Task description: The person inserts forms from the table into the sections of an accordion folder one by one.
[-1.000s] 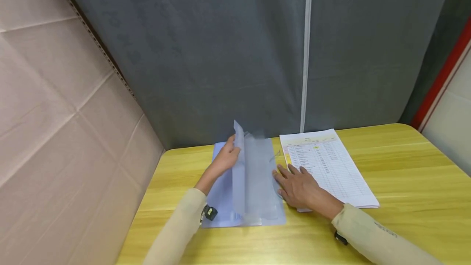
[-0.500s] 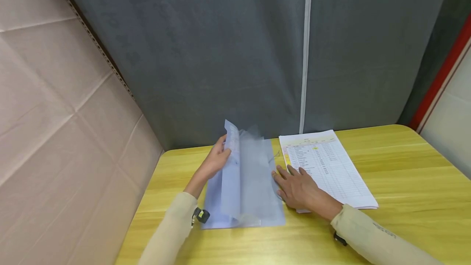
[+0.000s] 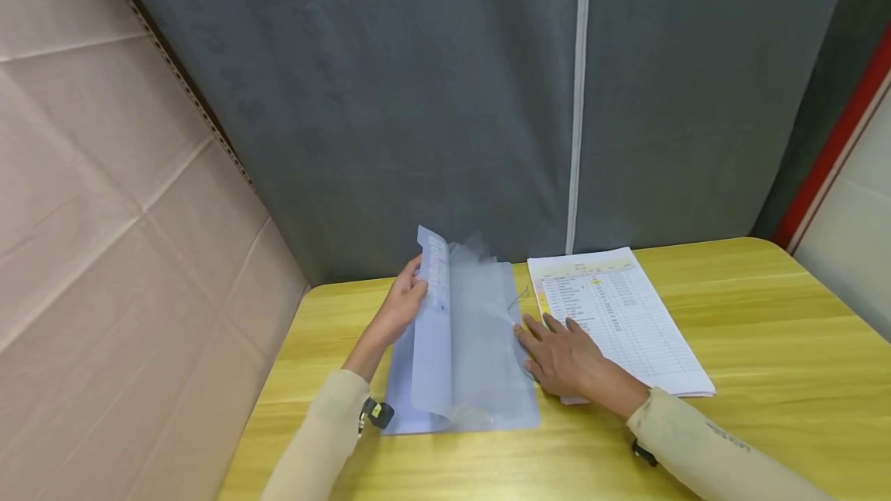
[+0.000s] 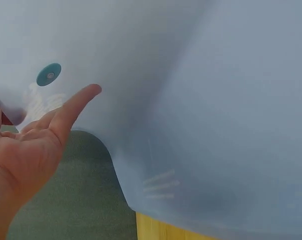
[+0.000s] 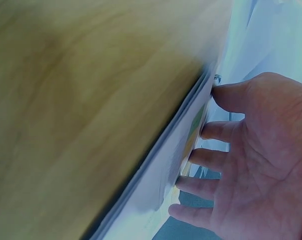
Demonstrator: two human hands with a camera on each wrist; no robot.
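Observation:
A translucent pale blue plastic folder (image 3: 480,362) lies on the yellow wooden table (image 3: 766,346). My left hand (image 3: 404,304) holds the top edge of its lifted cover flap (image 3: 431,331), which stands raised and leans to the left. In the left wrist view the flap (image 4: 191,100) fills the frame, with a round teal fastener (image 4: 49,74) by my fingers (image 4: 73,107). My right hand (image 3: 564,354) lies flat, fingers straight, on the folder's right edge and the near-left corner of a stack of printed sheets (image 3: 619,315). The right wrist view shows those fingers (image 5: 216,130) against the stack's edge (image 5: 161,170).
A grey fabric curtain (image 3: 487,99) with a white zip strip hangs behind the table. A cardboard wall (image 3: 104,215) closes the left side. The table's rounded far right corner (image 3: 773,242) meets a red strip.
My left hand has swung the folder's cover flap further to the left and a little higher. My right hand has stayed flat in place.

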